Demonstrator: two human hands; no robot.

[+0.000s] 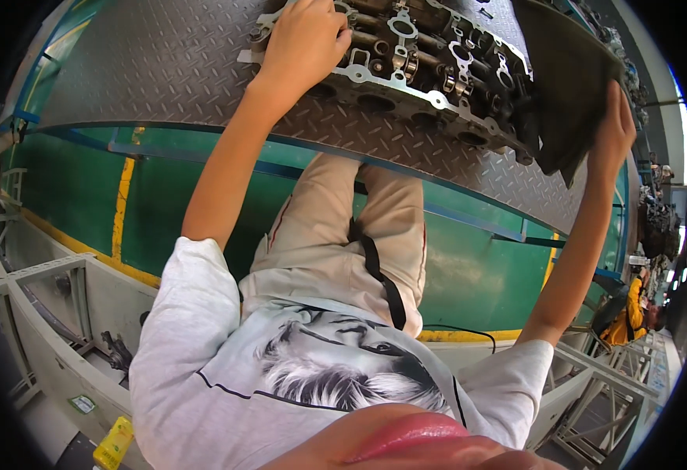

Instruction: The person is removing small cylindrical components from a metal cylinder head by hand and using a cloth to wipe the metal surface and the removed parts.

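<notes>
A metal engine cylinder head [438, 99] with shafts, bearing caps and round openings lies on a dark table with a raised tread pattern [163, 70]. Over its left end, my left hand [306, 39] is closed with the fingers curled in. Whatever those fingers hold is hidden by the hand and the picture's upper edge. At the right end, my right hand [614, 129] grips the edge of a dark, stiff-looking cloth [570, 78]. This cloth stands up beside the cylinder head and covers part of its right end.
A small bolt-like piece [486, 12] lies on the table beyond the cylinder head. Blue rails run below the table edge over a green floor [468, 270] with yellow lines. Behind me are grey metal frames [85, 290] and a yellow packet [114, 444]. Metal parts fill the far right.
</notes>
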